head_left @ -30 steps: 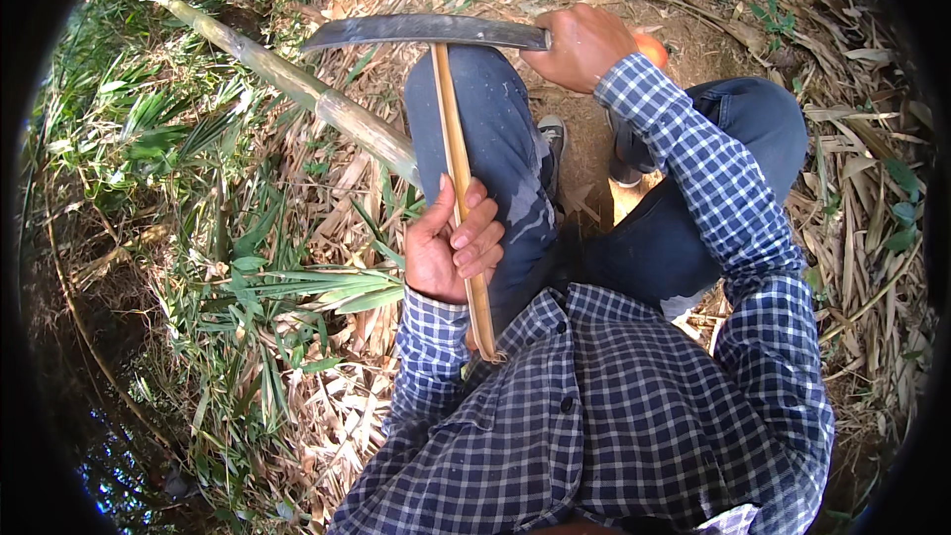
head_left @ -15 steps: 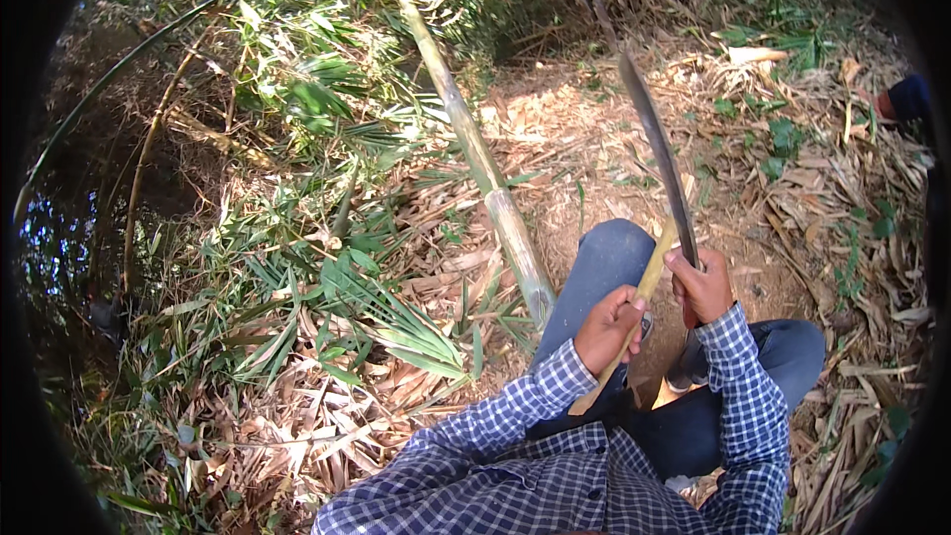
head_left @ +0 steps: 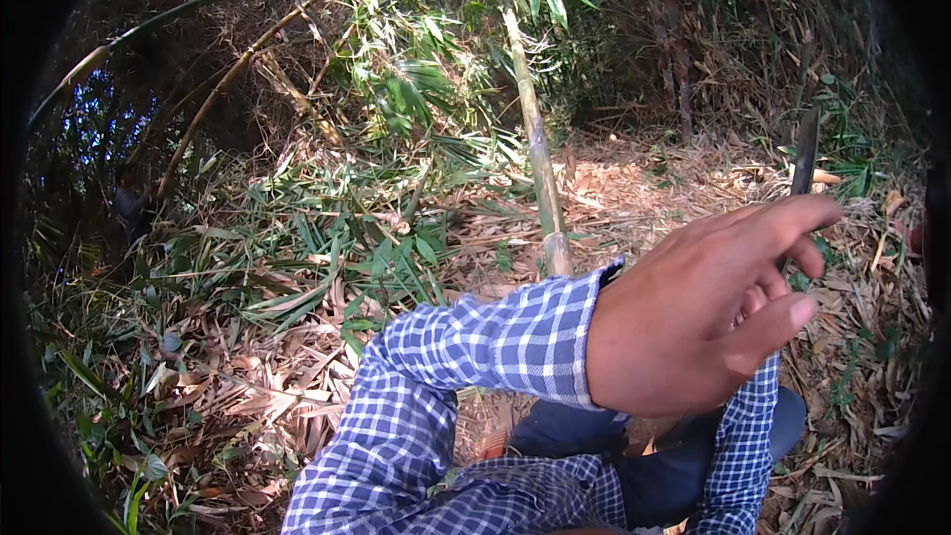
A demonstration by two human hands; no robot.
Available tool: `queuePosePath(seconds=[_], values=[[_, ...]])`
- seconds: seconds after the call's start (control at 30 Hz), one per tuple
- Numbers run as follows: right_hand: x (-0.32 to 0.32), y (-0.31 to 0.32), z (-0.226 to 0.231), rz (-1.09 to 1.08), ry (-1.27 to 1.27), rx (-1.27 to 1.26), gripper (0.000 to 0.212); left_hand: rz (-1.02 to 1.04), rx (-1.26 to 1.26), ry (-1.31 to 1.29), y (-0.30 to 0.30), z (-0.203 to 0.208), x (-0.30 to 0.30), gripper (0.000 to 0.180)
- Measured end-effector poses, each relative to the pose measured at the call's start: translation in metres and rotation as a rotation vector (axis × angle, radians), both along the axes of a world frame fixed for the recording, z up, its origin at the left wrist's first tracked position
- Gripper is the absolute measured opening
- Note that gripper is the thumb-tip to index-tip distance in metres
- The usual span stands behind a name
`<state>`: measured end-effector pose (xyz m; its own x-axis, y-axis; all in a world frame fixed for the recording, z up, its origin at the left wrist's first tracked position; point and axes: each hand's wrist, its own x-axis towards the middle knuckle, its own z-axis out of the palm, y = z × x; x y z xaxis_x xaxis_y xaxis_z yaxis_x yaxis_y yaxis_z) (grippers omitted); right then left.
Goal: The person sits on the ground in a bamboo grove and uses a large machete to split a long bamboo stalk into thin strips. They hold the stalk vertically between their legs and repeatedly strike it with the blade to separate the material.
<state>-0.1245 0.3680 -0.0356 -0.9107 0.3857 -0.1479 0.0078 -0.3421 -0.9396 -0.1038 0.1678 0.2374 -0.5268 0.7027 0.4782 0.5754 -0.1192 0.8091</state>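
Observation:
My left hand (head_left: 698,322) is raised large in front of me, its back toward me. Its index finger and thumb stretch out apart and the other fingers bend loosely, with nothing visible in them. Beyond it rises the dark blade of a machete (head_left: 807,151), tip up. My right hand is hidden behind the left one; its checked sleeve (head_left: 743,441) leads up toward the machete, whose handle is also out of sight. My bent legs in dark trousers (head_left: 565,431) lie below my hands.
A long bamboo pole (head_left: 540,154) slants away from me in the middle. Green bamboo leaves (head_left: 327,243) and dry leaf litter (head_left: 297,376) cover the ground on the left. Arching stems (head_left: 213,104) cross at the far left, and pale wood chips (head_left: 634,173) lie ahead.
My left hand has let go of the bamboo strip, which is out of sight, and has swung up and right toward me. The machete appears farther right, and the view has tilted upward.

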Motion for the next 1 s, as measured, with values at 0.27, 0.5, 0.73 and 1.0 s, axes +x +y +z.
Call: queuePosePath(seconds=[0.27,0.5,0.73,1.0], values=[[0.002,-0.008,-0.003,0.042,-0.027,-0.042,0.02,-0.025,0.316,0.061,0.029,0.04,0.05,0.058],[-0.007,0.007,0.001,-0.045,-0.065,0.054,0.02,-0.147,0.41,-0.103,0.024,0.029,0.057,0.056],[0.006,0.002,0.005,-0.01,0.016,-0.05,0.017,-0.184,0.407,-0.202,0.016,0.03,0.062,0.055],[0.003,-0.013,0.004,0.008,0.021,-0.196,0.016,0.285,-0.225,-0.518,-0.039,-0.142,-0.022,0.041]])
